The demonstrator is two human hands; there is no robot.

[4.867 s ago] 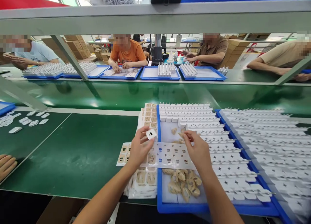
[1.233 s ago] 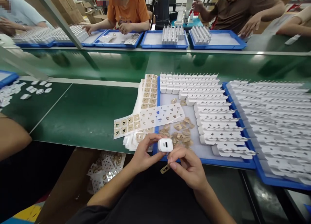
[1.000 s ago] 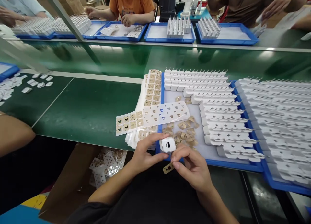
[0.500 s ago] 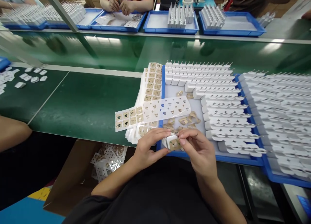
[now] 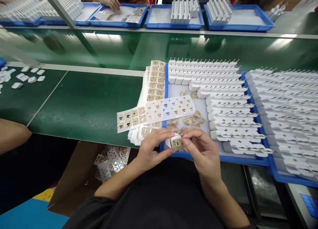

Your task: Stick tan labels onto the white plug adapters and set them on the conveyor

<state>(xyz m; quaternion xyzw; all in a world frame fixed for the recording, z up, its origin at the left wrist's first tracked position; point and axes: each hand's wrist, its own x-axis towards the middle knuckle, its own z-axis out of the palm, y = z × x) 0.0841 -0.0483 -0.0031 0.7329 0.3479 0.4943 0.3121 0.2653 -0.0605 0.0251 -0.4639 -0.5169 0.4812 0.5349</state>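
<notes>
A small white plastic housing is pinched between the thumb and fingers of my left hand, over the front edge of the blue tray. On the housing's face lies a tan adhesive sticker with small cut-outs. My right hand is closed at the sticker's right edge, thumb and index finger together there. Peeled tan backing pieces lie behind my hands in the tray. A partly used sticker sheet rests across the tray's left rim and a stack of sheets.
Rows of white pronged housings fill the tray's right side, and another full tray adjoins it. White parts lie on the green bench at left. Below, a cardboard box holds used sheets. Across the bench, a co-worker's hand is over a tray.
My hands stay nearly in place, with the sticker's face turned slightly more into view. The co-worker's hands have moved apart. The whole view has shifted a little.
</notes>
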